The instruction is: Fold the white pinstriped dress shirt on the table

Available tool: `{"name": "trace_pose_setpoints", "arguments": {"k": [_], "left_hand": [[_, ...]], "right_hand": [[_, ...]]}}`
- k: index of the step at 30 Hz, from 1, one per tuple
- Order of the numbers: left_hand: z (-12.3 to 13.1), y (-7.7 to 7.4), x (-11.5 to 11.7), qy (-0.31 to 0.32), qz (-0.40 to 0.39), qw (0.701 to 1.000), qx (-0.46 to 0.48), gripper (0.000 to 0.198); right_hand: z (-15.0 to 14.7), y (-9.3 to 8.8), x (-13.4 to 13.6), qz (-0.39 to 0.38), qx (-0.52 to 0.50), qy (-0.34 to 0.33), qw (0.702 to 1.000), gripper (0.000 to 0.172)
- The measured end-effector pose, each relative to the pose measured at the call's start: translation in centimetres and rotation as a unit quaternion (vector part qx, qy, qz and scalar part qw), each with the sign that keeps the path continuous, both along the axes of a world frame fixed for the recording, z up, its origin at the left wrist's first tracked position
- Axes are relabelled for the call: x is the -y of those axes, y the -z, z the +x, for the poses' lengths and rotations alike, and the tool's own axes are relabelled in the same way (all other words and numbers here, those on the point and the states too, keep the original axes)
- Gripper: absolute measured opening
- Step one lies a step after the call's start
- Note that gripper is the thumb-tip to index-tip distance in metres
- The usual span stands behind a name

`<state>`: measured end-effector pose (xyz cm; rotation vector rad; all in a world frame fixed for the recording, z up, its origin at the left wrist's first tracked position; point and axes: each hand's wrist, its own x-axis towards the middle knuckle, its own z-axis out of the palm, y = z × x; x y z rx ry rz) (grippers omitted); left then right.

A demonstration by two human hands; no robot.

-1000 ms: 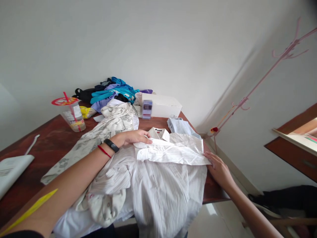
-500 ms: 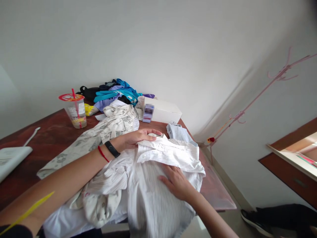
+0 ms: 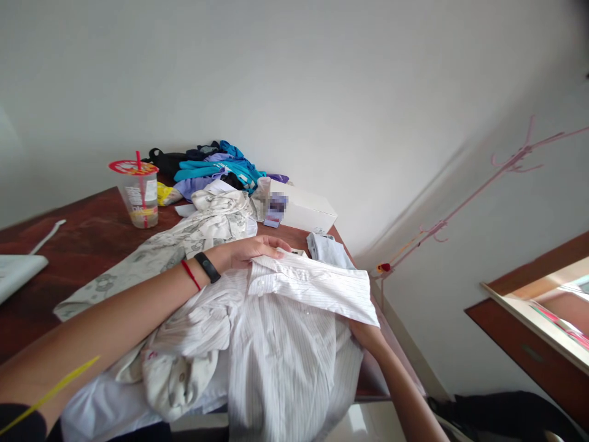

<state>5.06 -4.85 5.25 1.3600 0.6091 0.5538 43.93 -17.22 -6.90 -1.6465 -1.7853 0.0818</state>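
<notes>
A white pin-striped shirt lies across the near right part of the dark wooden table and hangs over its front edge. My left hand rests flat by the collar, fingers stretched over the folded sleeve. It wears a black band and a red string on the wrist. My right hand is tucked under the sleeve's cuff end at the shirt's right side, and its fingers are hidden by the cloth.
A crumpled cream floral garment lies left of the shirt. Behind are a pile of blue, purple and black clothes, a white box, a folded pale blue cloth and a plastic cup with a red straw. A pink hanger rack leans on the right wall.
My right hand went from the cuff at the table's right edge onto the shirt front, then slid under the sleeve end. The left hand stayed by the collar.
</notes>
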Motion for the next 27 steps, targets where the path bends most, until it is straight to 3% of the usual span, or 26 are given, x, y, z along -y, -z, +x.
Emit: {"name": "trace_pose_setpoints", "arguments": {"k": [2,5,12,15,20,27], "left_hand": [[-0.1,1.0,-0.6,0.027,-0.014,0.999,-0.024,0.048],[-0.1,2.8,-1.5,0.058,0.024,0.996,-0.063,0.047],[0.2,6.2,-2.9,0.061,0.167,0.965,-0.191,0.026],[0.3,6.6,-3.0,0.071,0.181,0.958,-0.211,0.027],[0.3,6.6,-2.4,0.065,0.138,0.957,-0.248,0.039],[0.8,6.5,-2.0,0.028,0.137,0.951,-0.275,0.035]], "right_hand": [[0.9,1.0,-0.2,-0.003,-0.023,0.015,1.000,0.066],[2.0,2.7,-0.4,-0.048,-0.033,0.033,0.998,0.075],[3.9,4.5,-0.9,-0.135,-0.018,0.052,0.989,0.069],[4.4,4.4,-0.8,-0.145,-0.012,0.071,0.987,0.072],[4.3,3.6,-0.5,-0.119,0.002,0.087,0.989,0.081],[3.4,2.1,-0.4,-0.134,0.085,0.090,0.983,0.061]]}}
